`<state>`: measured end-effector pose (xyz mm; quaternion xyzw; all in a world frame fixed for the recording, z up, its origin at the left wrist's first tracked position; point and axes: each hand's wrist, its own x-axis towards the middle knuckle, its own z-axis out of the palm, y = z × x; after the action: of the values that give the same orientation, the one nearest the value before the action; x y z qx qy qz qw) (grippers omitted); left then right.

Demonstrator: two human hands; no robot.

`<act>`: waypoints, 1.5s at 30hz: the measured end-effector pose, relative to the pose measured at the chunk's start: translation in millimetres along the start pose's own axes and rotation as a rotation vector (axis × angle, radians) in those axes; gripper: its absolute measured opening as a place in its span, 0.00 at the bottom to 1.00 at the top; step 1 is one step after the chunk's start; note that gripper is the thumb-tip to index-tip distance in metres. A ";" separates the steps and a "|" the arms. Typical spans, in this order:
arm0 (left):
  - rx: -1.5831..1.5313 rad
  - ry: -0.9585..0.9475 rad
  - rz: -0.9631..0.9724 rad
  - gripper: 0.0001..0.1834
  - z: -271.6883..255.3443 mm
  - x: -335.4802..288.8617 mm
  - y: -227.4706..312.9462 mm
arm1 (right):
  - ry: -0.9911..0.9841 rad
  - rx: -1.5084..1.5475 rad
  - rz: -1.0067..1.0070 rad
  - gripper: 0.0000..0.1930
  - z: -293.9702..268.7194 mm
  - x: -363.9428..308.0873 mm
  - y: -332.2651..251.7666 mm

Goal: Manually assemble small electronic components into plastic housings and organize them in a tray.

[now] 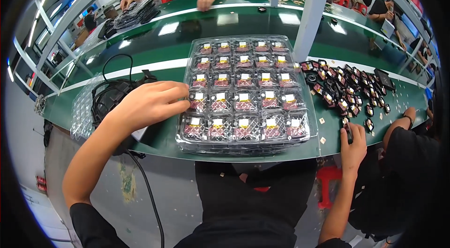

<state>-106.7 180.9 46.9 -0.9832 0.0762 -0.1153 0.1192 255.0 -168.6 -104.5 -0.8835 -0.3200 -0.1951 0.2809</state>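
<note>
A stack of clear plastic trays (247, 144) lies in front of me, its top one filled with rows of small black items bearing white and yellow labels. My left hand (152, 103) is at the tray's left edge, its bent fingertips touching the rim and a gap showing between finger and thumb. Off to the right, my right hand (355, 147) pinches a small black device (347, 131) between thumb and fingers, just above the green tabletop. Beyond that hand spreads a loose pile of similar small black devices (344, 84) with pale labels.
Black cables and a dark device (112, 98) lie left of the trays, beside clear bubbled plastic (86, 110). A grey metal post (310, 14) rises behind the trays. A co-worker's arm (398, 128) reaches in at right. Another person stands across the green bench (150, 71) beside stacked dark trays (133, 16).
</note>
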 end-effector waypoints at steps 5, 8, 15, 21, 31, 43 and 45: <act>-0.023 -0.086 -0.094 0.12 -7.8 3.4 5.2 | 0.003 0.005 0.003 0.13 2.2 -0.9 0.1; 0.062 -0.040 -0.174 0.14 -16.6 -0.8 8.2 | 0.002 0.004 0.002 0.13 2.9 0.0 1.5; 0.043 0.941 -0.899 0.10 -8.4 -145.7 11.2 | -0.006 0.047 0.016 0.12 -2.1 0.3 -6.3; -0.345 1.562 -1.685 0.07 81.0 -234.9 124.4 | 0.009 0.159 0.058 0.12 -2.1 -1.1 -5.1; -1.550 0.438 -1.535 0.08 196.5 -39.7 266.9 | -0.116 0.840 -0.132 0.19 -19.3 -83.7 -44.1; -2.266 0.542 -0.731 0.34 152.7 68.1 251.7 | -0.518 1.072 -0.046 0.24 -6.7 -124.9 -86.4; -2.275 0.575 -0.713 0.34 153.7 68.1 251.8 | -0.519 1.083 -0.064 0.24 -6.4 -119.8 -90.0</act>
<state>-34.5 -39.6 -147.5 -0.4315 -0.1164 -0.2218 -0.8667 107.0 -169.8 -129.0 -0.6232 -0.4585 0.2095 0.5979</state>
